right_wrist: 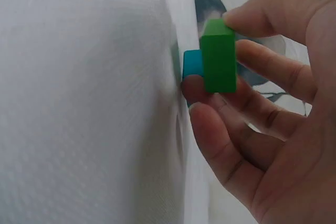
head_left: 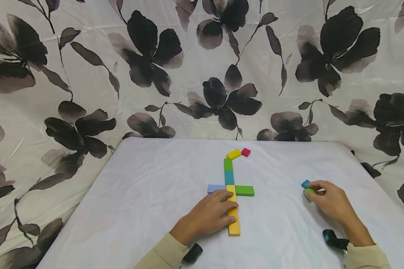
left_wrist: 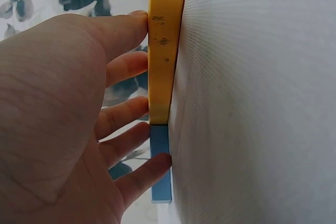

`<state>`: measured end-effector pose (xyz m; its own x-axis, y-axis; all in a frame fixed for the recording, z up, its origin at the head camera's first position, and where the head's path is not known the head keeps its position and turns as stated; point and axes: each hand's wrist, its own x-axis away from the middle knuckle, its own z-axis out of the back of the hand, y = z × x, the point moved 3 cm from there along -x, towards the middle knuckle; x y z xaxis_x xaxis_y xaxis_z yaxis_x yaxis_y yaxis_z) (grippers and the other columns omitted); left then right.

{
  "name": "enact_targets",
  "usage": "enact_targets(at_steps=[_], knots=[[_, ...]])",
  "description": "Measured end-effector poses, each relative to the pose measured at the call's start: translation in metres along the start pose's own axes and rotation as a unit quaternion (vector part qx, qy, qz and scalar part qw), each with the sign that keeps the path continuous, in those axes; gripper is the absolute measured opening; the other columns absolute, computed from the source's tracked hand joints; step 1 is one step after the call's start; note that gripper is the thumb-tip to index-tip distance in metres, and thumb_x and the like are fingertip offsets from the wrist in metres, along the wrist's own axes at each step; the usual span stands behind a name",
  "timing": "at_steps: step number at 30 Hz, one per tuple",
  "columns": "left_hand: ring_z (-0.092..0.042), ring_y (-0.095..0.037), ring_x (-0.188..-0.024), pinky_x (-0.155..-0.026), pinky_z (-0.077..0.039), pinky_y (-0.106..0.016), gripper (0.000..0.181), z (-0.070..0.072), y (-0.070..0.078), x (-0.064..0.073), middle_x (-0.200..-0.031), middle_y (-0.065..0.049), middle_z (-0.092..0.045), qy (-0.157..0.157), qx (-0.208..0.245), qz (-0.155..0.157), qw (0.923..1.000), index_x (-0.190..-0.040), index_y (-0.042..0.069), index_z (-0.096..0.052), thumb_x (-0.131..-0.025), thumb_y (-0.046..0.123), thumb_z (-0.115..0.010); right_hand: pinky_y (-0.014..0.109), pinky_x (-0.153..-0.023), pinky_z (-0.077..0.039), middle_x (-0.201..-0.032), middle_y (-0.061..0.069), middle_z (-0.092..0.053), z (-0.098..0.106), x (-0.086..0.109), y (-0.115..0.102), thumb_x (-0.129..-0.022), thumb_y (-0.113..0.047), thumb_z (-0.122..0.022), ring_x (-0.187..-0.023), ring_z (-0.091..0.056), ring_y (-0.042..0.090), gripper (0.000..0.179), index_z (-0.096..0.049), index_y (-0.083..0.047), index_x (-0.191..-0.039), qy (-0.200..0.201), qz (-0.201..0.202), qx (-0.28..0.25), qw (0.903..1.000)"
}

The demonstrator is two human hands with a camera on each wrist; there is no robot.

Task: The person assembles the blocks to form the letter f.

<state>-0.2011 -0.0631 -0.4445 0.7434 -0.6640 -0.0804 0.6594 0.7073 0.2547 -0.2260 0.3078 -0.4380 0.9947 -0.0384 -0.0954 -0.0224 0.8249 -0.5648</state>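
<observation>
My left hand (head_left: 208,213) lies across a yellow-orange strip of blocks (head_left: 233,228), its extended fingertips touching the top. The fingers hide part of the strip, so I cannot tell whether it is one block or two. In the left wrist view, the little finger crosses a light-blue block (left_wrist: 160,182). On the right, my right hand (head_left: 331,201) holds a small green block (head_left: 310,191) between thumb and fingers. A teal-blue block (head_left: 305,183) is just beyond it; the right wrist view shows this teal block (right_wrist: 192,62) partly behind the green one.
Above the yellow strip, a teal block (head_left: 229,178) and a green block (head_left: 228,164) continue the line. A green bar (head_left: 244,191) branches right. A tilted yellow block (head_left: 233,154) and a red block (head_left: 245,152) lie at the top. Floral cloth (head_left: 222,97) hangs behind the white table.
</observation>
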Motion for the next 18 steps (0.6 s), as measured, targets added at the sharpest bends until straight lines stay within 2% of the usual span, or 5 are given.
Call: enact_targets(at_steps=[3, 8, 11, 14, 18], knots=[[-0.040, -0.017, -0.137, -0.110, -0.040, -0.038, 0.041, 0.000, -0.001, 0.000, -0.147, 0.001, -0.047, -0.001, 0.000, -0.003, 1.0000, -0.135, 0.027, -0.064, -0.100, 0.047, -0.058, 0.033, -0.068, -0.050, -0.117, 0.021, -0.061, 0.000, 0.001, -0.002, -0.095, -0.034, -0.068, -0.100, -0.063, 0.037, 0.043, -0.066, 0.001, -0.120, 0.010, -0.008, -0.016, 0.9998], [-0.040, -0.016, -0.137, -0.110, -0.040, -0.039, 0.041, -0.001, 0.000, -0.001, -0.147, 0.001, -0.047, 0.001, -0.003, -0.005, 1.0000, -0.135, 0.027, -0.064, -0.100, 0.048, -0.057, 0.028, -0.063, -0.049, -0.120, 0.019, -0.061, -0.001, 0.001, -0.006, -0.098, -0.043, -0.063, -0.085, -0.066, 0.022, 0.053, -0.062, 0.000, -0.130, 0.016, -0.026, -0.074, 0.9968], [-0.040, -0.017, -0.137, -0.110, -0.041, -0.038, 0.041, 0.000, 0.000, 0.000, -0.147, 0.000, -0.047, 0.002, -0.004, -0.006, 1.0000, -0.134, 0.027, -0.064, -0.100, 0.048, -0.057, 0.025, -0.065, -0.049, -0.127, 0.019, -0.059, -0.004, -0.001, -0.008, -0.098, -0.046, -0.062, -0.079, -0.067, 0.018, 0.058, -0.059, -0.002, -0.136, 0.009, -0.042, -0.127, 0.9910], [-0.040, -0.017, -0.137, -0.110, -0.041, -0.038, 0.041, 0.001, 0.000, 0.001, -0.147, 0.000, -0.047, 0.001, -0.005, -0.006, 1.0000, -0.134, 0.027, -0.064, -0.100, 0.047, -0.058, 0.025, -0.069, -0.051, -0.131, 0.017, -0.057, -0.006, -0.005, -0.012, -0.097, -0.049, -0.062, -0.081, -0.068, 0.020, 0.062, -0.057, -0.003, -0.139, 0.001, -0.054, -0.174, 0.9833], [-0.041, -0.017, -0.137, -0.109, -0.041, -0.038, 0.041, 0.001, 0.000, 0.002, -0.146, 0.000, -0.047, 0.003, -0.007, -0.005, 1.0000, -0.134, 0.027, -0.064, -0.100, 0.047, -0.058, 0.026, -0.071, -0.054, -0.125, 0.009, -0.061, -0.011, -0.012, -0.017, -0.096, -0.048, -0.065, -0.084, -0.068, 0.020, 0.064, -0.057, -0.002, -0.139, -0.008, -0.052, -0.211, 0.9760]])
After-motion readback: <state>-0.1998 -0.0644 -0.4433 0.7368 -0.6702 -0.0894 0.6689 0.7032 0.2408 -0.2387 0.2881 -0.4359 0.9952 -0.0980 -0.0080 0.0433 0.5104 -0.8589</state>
